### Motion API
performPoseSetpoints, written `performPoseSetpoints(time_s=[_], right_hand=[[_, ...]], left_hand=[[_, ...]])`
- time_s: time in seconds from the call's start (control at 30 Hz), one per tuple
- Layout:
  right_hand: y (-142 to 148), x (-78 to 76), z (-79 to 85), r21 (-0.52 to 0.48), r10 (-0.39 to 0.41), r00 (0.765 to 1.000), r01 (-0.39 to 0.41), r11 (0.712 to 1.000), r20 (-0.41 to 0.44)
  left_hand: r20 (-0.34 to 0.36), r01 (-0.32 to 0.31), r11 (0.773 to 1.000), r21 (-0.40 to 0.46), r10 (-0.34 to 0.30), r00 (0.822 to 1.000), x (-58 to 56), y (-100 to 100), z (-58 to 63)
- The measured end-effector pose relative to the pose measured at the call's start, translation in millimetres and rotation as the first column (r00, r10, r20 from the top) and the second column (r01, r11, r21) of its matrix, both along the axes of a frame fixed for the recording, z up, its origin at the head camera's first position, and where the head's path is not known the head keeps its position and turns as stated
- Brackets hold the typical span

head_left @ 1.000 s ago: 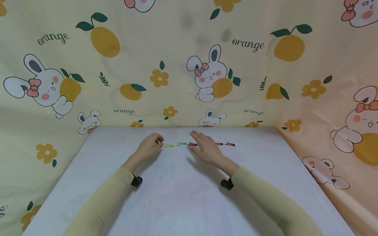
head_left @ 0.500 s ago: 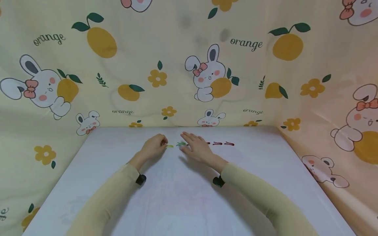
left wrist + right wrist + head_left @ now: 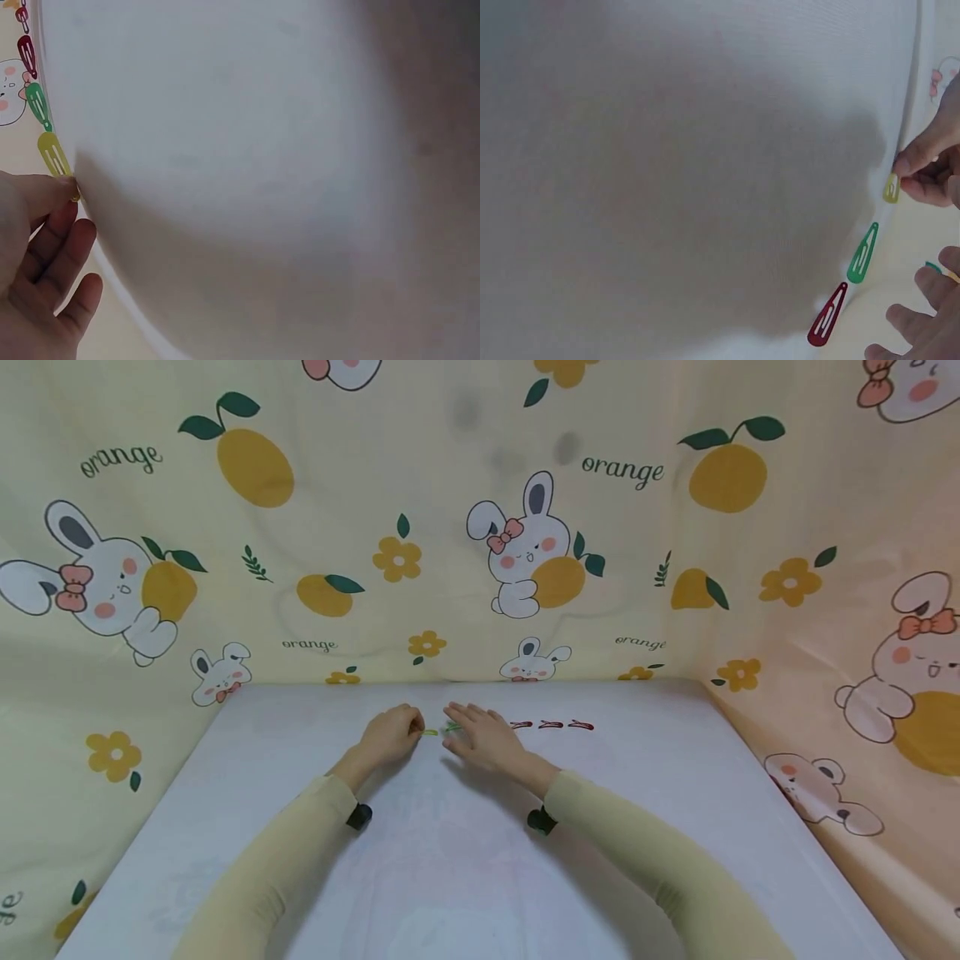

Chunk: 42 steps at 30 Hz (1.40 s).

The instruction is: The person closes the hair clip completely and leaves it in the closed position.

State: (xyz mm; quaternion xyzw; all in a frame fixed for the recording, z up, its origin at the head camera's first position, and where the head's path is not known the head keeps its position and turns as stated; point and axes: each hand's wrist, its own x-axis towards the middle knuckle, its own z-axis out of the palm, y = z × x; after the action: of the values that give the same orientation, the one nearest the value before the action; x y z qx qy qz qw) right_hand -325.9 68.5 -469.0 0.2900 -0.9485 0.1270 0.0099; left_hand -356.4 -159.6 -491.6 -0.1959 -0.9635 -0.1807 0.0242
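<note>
My left hand is at the back of the white table, thumb and fingertip pinching the narrow end of a yellow snap hair clip. To its right, my right hand hovers near a green snap hair clip, fingers extended and holding nothing. In the head view that hand partly covers the green clip. Beside the green one lies a dark red snap hair clip, which the right hand hides from the head camera.
More red hair clips continue the row to the right along the back of the white table. Behind it hangs a cream cloth printed with rabbits and oranges. Both forearms, in pale sleeves, reach across the table.
My left hand has moved slightly right and taken hold of the yellow clip's end. My right hand has slid left along the row, uncovering red clips and covering part of the green one.
</note>
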Motion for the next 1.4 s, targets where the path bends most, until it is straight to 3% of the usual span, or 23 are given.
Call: performPoseSetpoints(time_s=[0.37, 1.03, 1.17, 1.4], right_hand=[[-15.5, -6.3, -6.4, -0.071, 0.044, 0.998, -0.047, 0.996, -0.051], [-23.1, -9.8, -10.8, -0.219, -0.011, 0.992, -0.018, 0.976, -0.128], [-21.8, -6.6, -5.8, -0.296, -0.043, 0.990, 0.002, 0.955, -0.134], [-14.4, -3.3, 3.3, -0.465, -0.092, 0.972, -0.020, 0.885, -0.217]], left_hand=[[-0.001, -0.013, 1.000, 0.022, 0.013, 1.000, 5.4, 3.5, 3.6], [-0.129, -0.022, 0.988, 0.151, 0.042, 0.991, 15.9, 5.3, 6.7], [-0.163, -0.012, 0.984, 0.175, 0.041, 0.986, 18.5, 9.9, 9.7], [-0.209, 0.013, 0.970, 0.242, 0.039, 0.977, 31.1, 23.5, 24.1]])
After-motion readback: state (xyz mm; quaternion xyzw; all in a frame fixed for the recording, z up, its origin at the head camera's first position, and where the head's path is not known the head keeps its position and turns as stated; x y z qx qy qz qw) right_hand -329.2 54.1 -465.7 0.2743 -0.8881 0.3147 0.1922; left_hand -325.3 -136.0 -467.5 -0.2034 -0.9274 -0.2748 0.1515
